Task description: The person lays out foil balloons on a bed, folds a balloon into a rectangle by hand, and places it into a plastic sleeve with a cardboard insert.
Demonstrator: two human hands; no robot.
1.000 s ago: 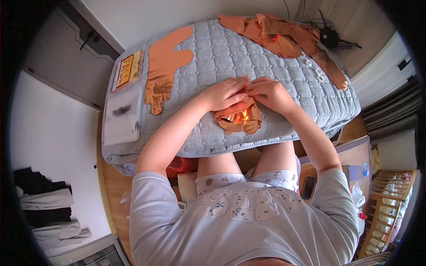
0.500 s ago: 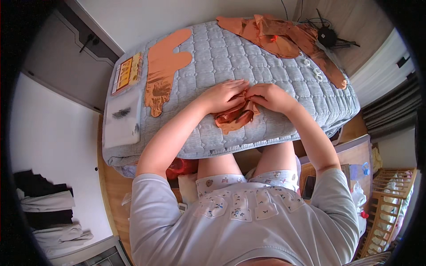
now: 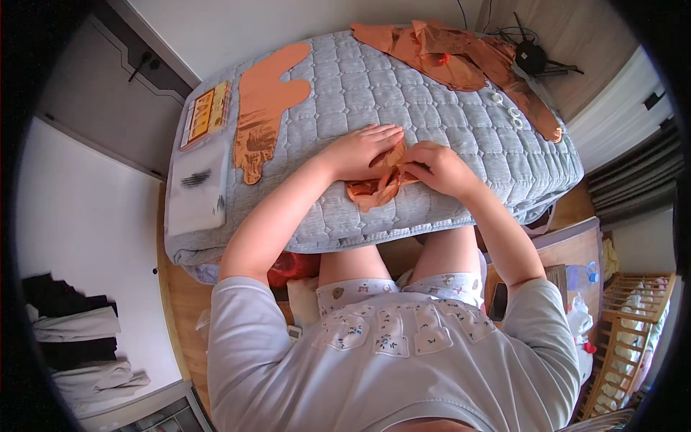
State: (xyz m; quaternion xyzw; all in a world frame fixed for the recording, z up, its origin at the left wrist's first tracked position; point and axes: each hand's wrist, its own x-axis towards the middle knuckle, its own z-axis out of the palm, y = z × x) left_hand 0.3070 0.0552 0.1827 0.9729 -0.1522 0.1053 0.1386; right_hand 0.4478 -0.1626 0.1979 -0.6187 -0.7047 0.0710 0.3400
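While the left hand (image 3: 363,152) lies flat and outstretched against the coppery foil (image 3: 377,191), the right hand (image 3: 435,167) pinches its edge.

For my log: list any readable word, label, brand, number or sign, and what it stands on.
No text is clear enough to quote.
Flat rectangular yellow, red and white package: printed shapes, too blurred to read.
Flat white plastic-looking sheet: dark marks, too blurred to tell whether they are lettering.
Crumpled, shiny copper-coloured foil piece at the left hand and right hand: no lettering visible.
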